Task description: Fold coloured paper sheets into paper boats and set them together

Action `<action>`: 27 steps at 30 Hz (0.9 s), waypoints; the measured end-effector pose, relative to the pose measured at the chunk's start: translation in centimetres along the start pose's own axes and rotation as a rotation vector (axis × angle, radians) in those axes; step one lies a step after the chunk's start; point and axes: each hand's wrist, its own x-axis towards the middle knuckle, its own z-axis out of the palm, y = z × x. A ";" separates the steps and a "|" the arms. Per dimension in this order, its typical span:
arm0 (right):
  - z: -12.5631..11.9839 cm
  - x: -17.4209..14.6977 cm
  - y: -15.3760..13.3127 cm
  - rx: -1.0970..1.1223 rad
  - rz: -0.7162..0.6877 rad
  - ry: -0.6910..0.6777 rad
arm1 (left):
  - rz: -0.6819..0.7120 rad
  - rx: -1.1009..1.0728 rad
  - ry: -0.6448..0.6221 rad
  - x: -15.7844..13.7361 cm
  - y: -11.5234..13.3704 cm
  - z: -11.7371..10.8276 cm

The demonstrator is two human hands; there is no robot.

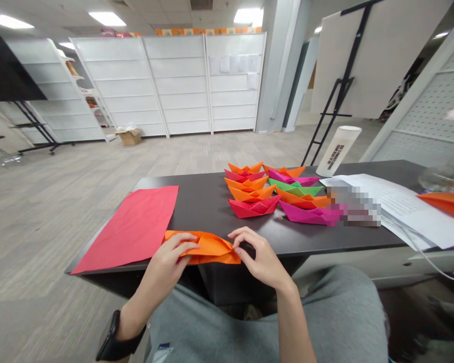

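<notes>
Leftmost, a red sheet (130,222) lies flat on the worktop (204,201), its lower edge at the front edge. Next, the left hand (174,254) lays its fingers over the left part of the orange paper (212,247), at the worktop's front edge; whether it pinches, I cannot tell. The right hand (259,254) pinches the paper's right end between thumb and forefinger. Beyond, paper boats (254,205) stand in two columns, then a white cylinder (338,151) and white papers (404,201).
</notes>
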 end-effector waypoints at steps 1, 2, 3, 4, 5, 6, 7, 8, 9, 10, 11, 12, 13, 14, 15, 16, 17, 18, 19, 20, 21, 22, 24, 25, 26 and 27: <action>-0.1 0.0 0.1 0.005 0.001 -0.002 | -0.036 -0.030 -0.016 0.5 0.1 -0.1; -0.2 -0.1 0.1 0.007 0.001 -0.007 | -0.071 -0.056 -0.039 0.9 0.2 -0.2; -0.2 -0.1 0.1 0.009 -0.003 -0.013 | -0.105 -0.078 -0.061 1.2 0.3 -0.3; -0.3 -0.1 0.1 0.011 -0.008 -0.020 | -0.137 -0.095 -0.080 1.5 0.5 -0.5; -0.3 -0.2 0.1 0.011 -0.014 -0.027 | -0.159 -0.108 -0.096 1.8 0.6 -0.6; -0.4 -0.2 0.1 0.008 -0.019 -0.031 | -0.171 -0.120 -0.113 2.0 0.7 -0.7; -0.4 -0.2 0.1 0.000 -0.022 -0.031 | -0.172 -0.133 -0.136 2.1 0.8 -0.8; -0.4 -0.2 0.1 -0.010 -0.022 -0.032 | -0.170 -0.145 -0.162 2.3 0.9 -0.9; -0.4 -0.2 0.0 -0.023 -0.020 -0.035 | -0.167 -0.156 -0.182 2.4 1.0 -0.9; -0.5 -0.2 0.0 -0.036 -0.018 -0.041 | -0.168 -0.163 -0.194 2.5 1.0 -0.9; -0.5 -0.2 0.0 -0.048 -0.017 -0.050 | -0.175 -0.165 -0.196 2.7 1.1 -1.0; -0.5 -0.2 -0.1 -0.058 -0.016 -0.061 | -0.190 -0.160 -0.192 2.8 1.1 -0.9; -0.5 -0.2 -0.1 -0.067 -0.018 -0.070 | -0.212 -0.148 -0.182 3.0 1.2 -0.9; -0.5 -0.2 -0.2 -0.076 -0.023 -0.080 | -0.236 -0.129 -0.176 3.2 1.3 -0.8; -0.5 -0.2 -0.2 -0.085 -0.030 -0.090 | -0.259 -0.108 -0.173 3.3 1.4 -0.7; -0.5 -0.2 -0.2 -0.094 -0.036 -0.102 | -0.273 -0.093 -0.173 3.5 1.4 -0.6; -0.5 -0.2 -0.2 -0.101 -0.040 -0.110 | -0.275 -0.087 -0.164 3.6 1.4 -0.5; -0.5 -0.2 -0.2 -0.106 -0.040 -0.114 | -0.264 -0.092 -0.145 3.7 1.4 -0.4; -0.5 -0.2 -0.2 -0.110 -0.038 -0.111 | -0.247 -0.103 -0.120 3.8 1.4 -0.3; -0.4 -0.1 -0.1 -0.110 -0.035 -0.106 | -0.229 -0.114 -0.094 3.8 1.3 -0.2; -0.4 -0.1 -0.1 -0.107 -0.031 -0.097 | -0.216 -0.122 -0.073 3.9 1.2 -0.1; -0.3 -0.1 0.0 -0.102 -0.025 -0.089 | -0.211 -0.123 -0.070 4.0 1.1 -0.1; -0.1 0.0 0.2 -0.072 0.015 -0.062 | -0.230 -0.104 -0.112 4.1 1.0 -0.2; 0.0 0.0 0.4 -0.044 0.050 -0.037 | -0.243 -0.090 -0.144 4.2 1.0 -0.3; 0.2 0.0 0.6 -0.015 0.087 -0.013 | -0.254 -0.075 -0.170 4.3 1.0 -0.4; 0.3 0.1 0.8 0.012 0.117 0.007 | -0.262 -0.063 -0.188 4.3 1.1 -0.5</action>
